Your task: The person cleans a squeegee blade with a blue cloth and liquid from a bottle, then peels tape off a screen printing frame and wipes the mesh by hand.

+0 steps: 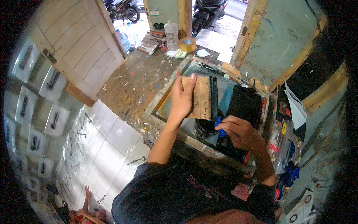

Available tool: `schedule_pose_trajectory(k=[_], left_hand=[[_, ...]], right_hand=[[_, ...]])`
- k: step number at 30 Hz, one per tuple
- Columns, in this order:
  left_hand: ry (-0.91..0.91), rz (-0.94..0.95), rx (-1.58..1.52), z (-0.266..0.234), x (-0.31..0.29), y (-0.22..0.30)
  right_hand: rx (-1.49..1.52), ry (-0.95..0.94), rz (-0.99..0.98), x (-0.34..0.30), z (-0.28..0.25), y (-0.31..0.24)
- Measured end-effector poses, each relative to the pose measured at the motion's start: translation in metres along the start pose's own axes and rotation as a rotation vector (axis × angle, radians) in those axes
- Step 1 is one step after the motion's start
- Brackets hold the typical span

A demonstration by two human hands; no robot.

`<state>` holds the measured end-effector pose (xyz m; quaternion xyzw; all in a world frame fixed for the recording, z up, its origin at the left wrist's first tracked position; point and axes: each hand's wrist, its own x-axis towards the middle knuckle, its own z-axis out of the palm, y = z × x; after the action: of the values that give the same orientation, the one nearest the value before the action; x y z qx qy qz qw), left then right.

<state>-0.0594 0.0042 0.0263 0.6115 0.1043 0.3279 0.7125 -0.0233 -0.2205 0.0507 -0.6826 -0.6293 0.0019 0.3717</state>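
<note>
My left hand point(180, 100) grips a wooden-backed squeegee point(202, 99), with the thumb on its upper edge and the dark blade to the right. The squeegee is held over a screen-printing frame point(161, 107), above a round container point(203, 131) smeared with black ink. In the closed fingers of my right hand point(242, 132) is a small crumpled blue rag point(220, 127), near the lower end of the blade; whether it touches the blade I cannot tell. Black ink point(246, 106) covers the right part of the screen.
On the paint-spotted wooden table point(130, 84) stand a plastic bottle point(172, 35) and a roll of tan tape point(187, 44). Cluttered supplies point(278, 145) lie right of the frame. Printed sheets point(106, 149) cover the floor at left, where another person's arm point(87, 198) shows.
</note>
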Motion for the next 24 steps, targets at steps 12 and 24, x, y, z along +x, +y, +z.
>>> schedule_pose_trajectory(k=[12, 24], left_hand=[[-0.009, 0.052, 0.233, -0.018, -0.033, 0.039], [0.041, 0.096, 0.177, -0.027, -0.042, 0.045]], right_hand=[[-0.698, -0.055, -0.445, 0.044, -0.032, -0.003], [-0.844, 0.038, -0.531, 0.060, -0.031, -0.006]])
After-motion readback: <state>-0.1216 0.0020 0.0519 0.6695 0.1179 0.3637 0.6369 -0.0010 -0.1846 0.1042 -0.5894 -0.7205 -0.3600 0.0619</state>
